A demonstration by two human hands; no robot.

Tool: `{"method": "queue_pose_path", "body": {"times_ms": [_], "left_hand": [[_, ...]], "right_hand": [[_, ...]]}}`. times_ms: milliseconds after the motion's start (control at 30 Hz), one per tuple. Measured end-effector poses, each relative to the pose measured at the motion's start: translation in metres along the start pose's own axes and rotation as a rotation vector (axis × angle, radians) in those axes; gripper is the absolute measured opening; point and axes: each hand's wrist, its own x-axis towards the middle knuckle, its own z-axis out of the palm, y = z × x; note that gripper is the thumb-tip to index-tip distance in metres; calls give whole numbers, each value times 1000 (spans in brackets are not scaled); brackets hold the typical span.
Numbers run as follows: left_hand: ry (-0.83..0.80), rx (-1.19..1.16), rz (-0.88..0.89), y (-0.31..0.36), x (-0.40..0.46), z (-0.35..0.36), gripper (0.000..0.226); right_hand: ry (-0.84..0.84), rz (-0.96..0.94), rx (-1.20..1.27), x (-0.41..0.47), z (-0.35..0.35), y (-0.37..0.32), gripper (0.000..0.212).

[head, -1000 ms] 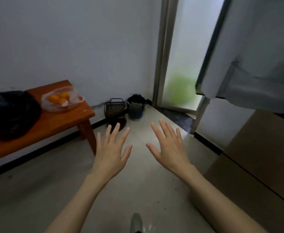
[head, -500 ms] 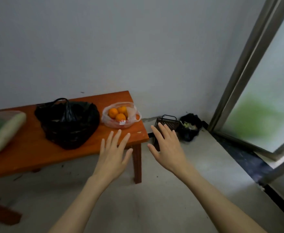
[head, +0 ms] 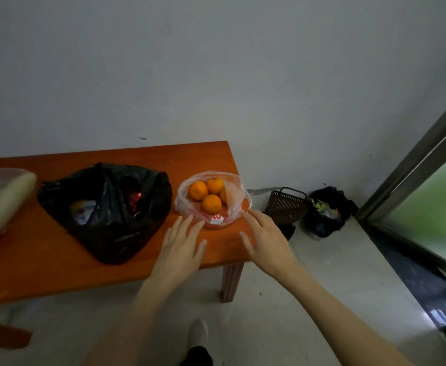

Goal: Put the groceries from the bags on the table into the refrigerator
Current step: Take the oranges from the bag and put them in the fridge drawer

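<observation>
Both hands, left and right, hover spread wide and empty over the table, flanking the clear bag of oranges at its right end, beside a black bag.

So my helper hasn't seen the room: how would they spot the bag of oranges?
Find the orange wooden table by the wall. At its right end, beside the black bag, sits the clear bag of oranges, the only see-through one showing round orange fruit.

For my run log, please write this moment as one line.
phase: reaching | left hand: open, empty | right hand: open, empty | target: orange bag, on table | black bag: untouched
</observation>
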Motion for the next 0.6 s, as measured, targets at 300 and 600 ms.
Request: {"method": "queue_pose_path", "body": {"times_ms": [300, 600], "left_hand": [[-148, -96, 86, -47, 140, 38, 43], [-269, -146, 41, -62, 204, 68, 49]], "right_hand": [[-144, 73, 87, 133, 57, 28, 35], [-399, 66, 50, 198, 105, 50, 51]]}}
